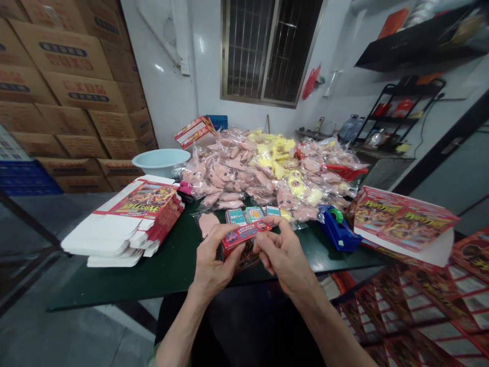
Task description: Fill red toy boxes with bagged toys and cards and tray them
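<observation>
Between both hands a small red printed box (244, 233) is held over the near edge of the green table (103, 288). My left hand (214, 257) grips its left end, thumb on the near side and fingers over the top. At the right end, my right hand (280, 247) pinches the box's edge with bent fingers and thumb. Just behind the box lie small teal printed cards (237, 217). A pink bagged piece (208, 224) is beside my left fingers. The box's lower part is partly hidden by the hands.
A heap of clear-bagged pink and yellow pieces (244, 171) covers the table's back. Flattened cartons (137, 214) are stacked left, near a pale blue basin (160, 160). A blue tape dispenser (340, 232) and a printed display box (405, 221) stand right. Red boxes (397, 300) fill the lower right.
</observation>
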A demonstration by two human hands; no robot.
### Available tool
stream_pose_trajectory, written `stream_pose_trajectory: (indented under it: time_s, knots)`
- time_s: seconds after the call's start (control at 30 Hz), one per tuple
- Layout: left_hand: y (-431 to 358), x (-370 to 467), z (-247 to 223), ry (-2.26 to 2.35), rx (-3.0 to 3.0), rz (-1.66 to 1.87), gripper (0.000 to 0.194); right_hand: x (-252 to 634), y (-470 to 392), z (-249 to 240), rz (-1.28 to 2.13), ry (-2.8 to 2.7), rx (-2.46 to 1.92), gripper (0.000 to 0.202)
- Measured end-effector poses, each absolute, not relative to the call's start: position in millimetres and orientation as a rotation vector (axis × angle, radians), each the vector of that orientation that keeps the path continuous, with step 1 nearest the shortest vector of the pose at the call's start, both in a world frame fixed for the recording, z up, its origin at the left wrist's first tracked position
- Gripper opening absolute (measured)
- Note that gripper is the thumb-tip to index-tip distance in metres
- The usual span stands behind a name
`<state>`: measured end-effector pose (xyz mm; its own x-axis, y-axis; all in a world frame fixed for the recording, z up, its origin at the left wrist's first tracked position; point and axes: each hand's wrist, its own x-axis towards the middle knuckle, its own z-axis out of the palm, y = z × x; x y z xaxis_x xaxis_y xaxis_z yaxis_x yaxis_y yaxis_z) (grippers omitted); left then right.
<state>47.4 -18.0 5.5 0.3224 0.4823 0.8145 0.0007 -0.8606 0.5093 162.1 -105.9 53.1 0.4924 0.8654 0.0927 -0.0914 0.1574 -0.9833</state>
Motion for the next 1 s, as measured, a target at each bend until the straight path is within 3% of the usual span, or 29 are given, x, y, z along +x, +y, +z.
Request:
stream_pose_trajectory:
  time_s: [0.37,0.67,0.87,1.0]
  knots:
    - [-11.9,40.0,24.5,0.342,2.580,1.185,0.043,163.0,-105.5,46.3,0.791,-0.787,-1.197,0.033]
    - [-10.8,39.7,25.8,0.298,2.452,1.156,0.036,152.9,-101.4,28.4,0.672,-0.677,-1.177,0.042]
    - [-11.7,38.1,24.1,0.489,2.432,1.167,0.046,145.8,-98.8,21.3,0.551,-0.630,-1.192,0.055]
    - [-15.9,41.1,22.0,0.494,2.382,1.243,0.039,143.6,-95.6,4.9,0.534,-0.636,-1.264,0.060]
